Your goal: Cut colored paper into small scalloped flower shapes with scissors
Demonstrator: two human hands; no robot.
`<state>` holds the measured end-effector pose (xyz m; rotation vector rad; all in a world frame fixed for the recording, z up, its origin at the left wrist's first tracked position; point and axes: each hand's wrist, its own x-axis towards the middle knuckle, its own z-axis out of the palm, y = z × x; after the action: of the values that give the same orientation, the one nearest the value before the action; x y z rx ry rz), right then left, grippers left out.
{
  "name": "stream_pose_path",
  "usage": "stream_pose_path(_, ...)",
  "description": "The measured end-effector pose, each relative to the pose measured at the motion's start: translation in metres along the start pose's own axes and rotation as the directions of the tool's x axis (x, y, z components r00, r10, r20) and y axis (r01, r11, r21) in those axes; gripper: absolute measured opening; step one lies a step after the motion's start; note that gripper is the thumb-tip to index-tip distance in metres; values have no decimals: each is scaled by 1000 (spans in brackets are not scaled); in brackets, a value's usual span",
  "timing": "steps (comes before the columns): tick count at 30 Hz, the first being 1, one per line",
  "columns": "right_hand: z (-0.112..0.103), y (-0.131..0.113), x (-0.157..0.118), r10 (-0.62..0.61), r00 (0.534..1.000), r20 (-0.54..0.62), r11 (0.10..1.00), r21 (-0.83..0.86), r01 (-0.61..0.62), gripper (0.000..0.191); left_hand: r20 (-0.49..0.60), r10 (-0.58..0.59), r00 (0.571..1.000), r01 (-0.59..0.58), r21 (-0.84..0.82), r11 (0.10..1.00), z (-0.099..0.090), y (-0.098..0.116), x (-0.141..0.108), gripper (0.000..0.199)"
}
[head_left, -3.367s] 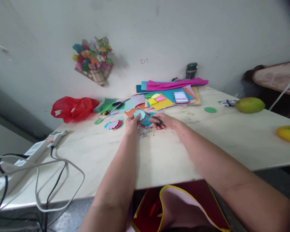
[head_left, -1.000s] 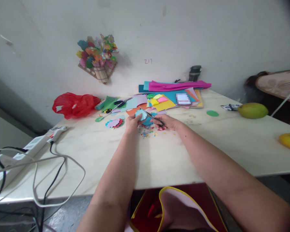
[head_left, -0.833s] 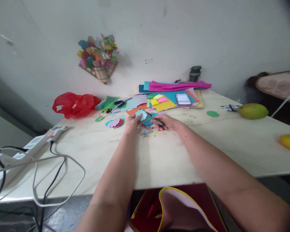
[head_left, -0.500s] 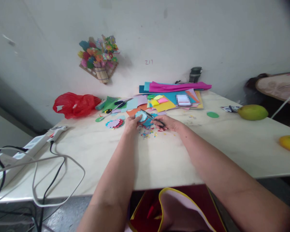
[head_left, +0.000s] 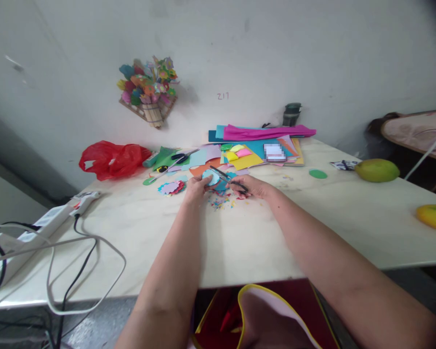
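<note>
Pinched in my left hand (head_left: pixel 197 188) is a light blue paper piece (head_left: pixel 211 177) with a rounded, partly scalloped edge. My right hand (head_left: pixel 249 186) is closed on the dark handles of a pair of scissors (head_left: pixel 225 176), whose blades point left at the paper's edge. Whether the blades touch the paper I cannot tell. Darker blue paper (head_left: pixel 221 186) lies just behind and beneath. Below my hands are tiny coloured paper scraps (head_left: pixel 222 202). To the left, several scalloped paper shapes (head_left: pixel 171 187) lie in a small pile.
Coloured paper sheets (head_left: pixel 254 160) and a pink roll (head_left: pixel 269 132) lie at the back. A red plastic bag (head_left: pixel 112 160), a second pair of scissors (head_left: pixel 179 157) and a power strip (head_left: pixel 47 228) with cables are left. A green disc (head_left: pixel 317 174) and mangoes (head_left: pixel 377 170) lie right.
The view has shifted very slightly. Both hands keep nearly the same places, with the paper and the scissors still held; the paper looks turned a little.
</note>
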<state>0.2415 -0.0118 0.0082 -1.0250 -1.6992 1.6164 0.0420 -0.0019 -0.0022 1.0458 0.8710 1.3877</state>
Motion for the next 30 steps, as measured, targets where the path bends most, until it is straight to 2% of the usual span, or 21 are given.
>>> stream_pose_path(15, -2, 0, 1, 36, 999, 11, 999, 13, -36, 9, 21, -36, 999, 34, 120, 992, -8, 0, 2, 25)
stream_pose_path(24, -1, -3, -1, 48, 999, -4, 999, -24, -48, 12, 39, -32, 999, 27, 140, 990, -9, 0, 1, 27)
stream_pose_path(30, -3, 1, 3, 54, 999, -6, 999, 4, -54, 5, 38, -42, 998, 36, 137, 990, -7, 3, -1, 28)
